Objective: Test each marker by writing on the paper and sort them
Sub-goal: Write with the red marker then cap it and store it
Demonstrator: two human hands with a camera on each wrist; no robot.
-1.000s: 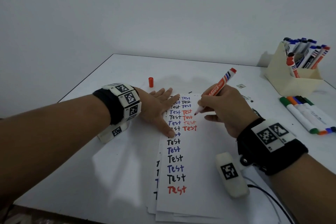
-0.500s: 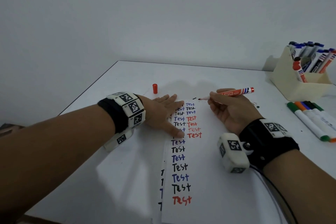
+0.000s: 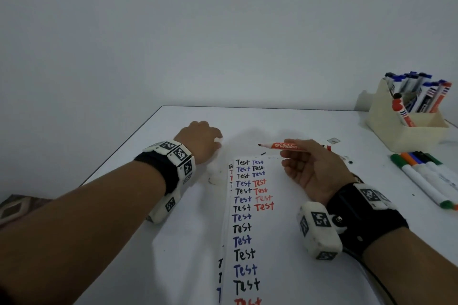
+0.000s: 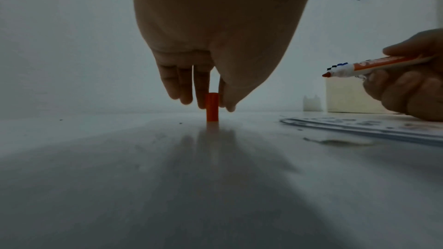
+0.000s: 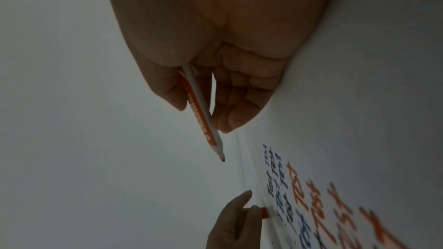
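My right hand (image 3: 296, 156) holds an uncapped red whiteboard marker (image 3: 285, 145) level above the top of the paper, its tip pointing left. The paper (image 3: 280, 230) carries columns of "Test" in black, blue and red. My left hand (image 3: 207, 142) is off the paper, further back and to the left. In the left wrist view its thumb and fingers pinch the small red cap (image 4: 212, 108), which stands upright on the table. The head view hides the cap behind that hand. In the right wrist view the cap (image 5: 264, 213) shows between those fingers.
A cream holder (image 3: 386, 129) with several capped markers stands at the back right. Several more markers (image 3: 426, 178) lie side by side on the table (image 3: 173, 255) near the right edge. More sheets lie under the paper.
My left hand has left the paper and moved back and left onto the red cap. The right hand lifted the marker off the paper a second ago and now holds it level.
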